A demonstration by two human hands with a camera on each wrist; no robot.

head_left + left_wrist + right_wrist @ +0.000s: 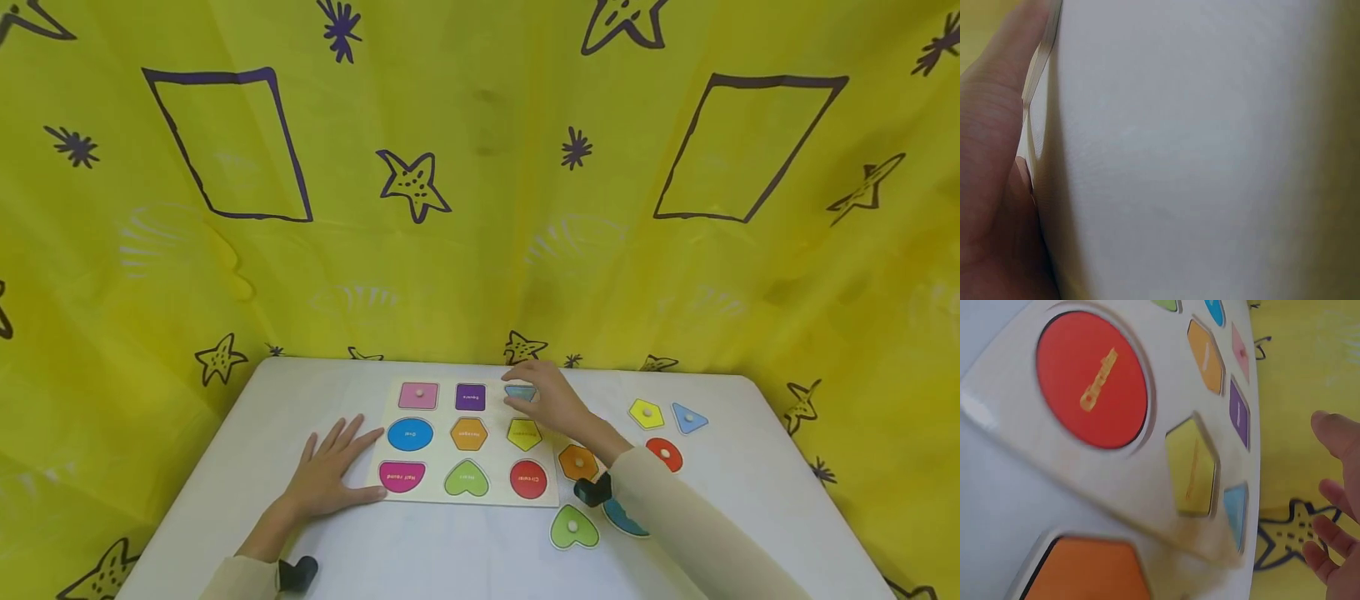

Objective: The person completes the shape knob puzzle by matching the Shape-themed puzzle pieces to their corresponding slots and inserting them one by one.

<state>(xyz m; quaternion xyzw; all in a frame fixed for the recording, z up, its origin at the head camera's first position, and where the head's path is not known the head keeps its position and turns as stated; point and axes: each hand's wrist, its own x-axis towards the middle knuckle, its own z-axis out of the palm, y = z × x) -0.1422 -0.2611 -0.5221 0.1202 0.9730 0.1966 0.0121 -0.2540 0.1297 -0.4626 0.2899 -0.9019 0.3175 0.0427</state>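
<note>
A wooden shape board (498, 450) lies on the white table. A pink rectangle piece (418, 396) with a knob sits in its far left place, while the other shapes show printed colours, several with words. My left hand (330, 475) lies flat with fingers spread, fingertips and thumb at the board's left edge. Over the far right corner is my right hand (551, 400), thumb and fingers apart around the blue triangle place (520, 392). Nothing shows between the right fingers in the right wrist view, where the red circle place (1092, 380) is nearest the camera.
Loose knobbed pieces lie right of the board: an orange hexagon (577, 462), yellow pentagon (646, 414), blue triangle (689, 418), red circle (665, 454) and green heart (573, 527). The right sleeve partly covers a teal piece (622, 518). A yellow patterned curtain (480, 250) stands behind the table.
</note>
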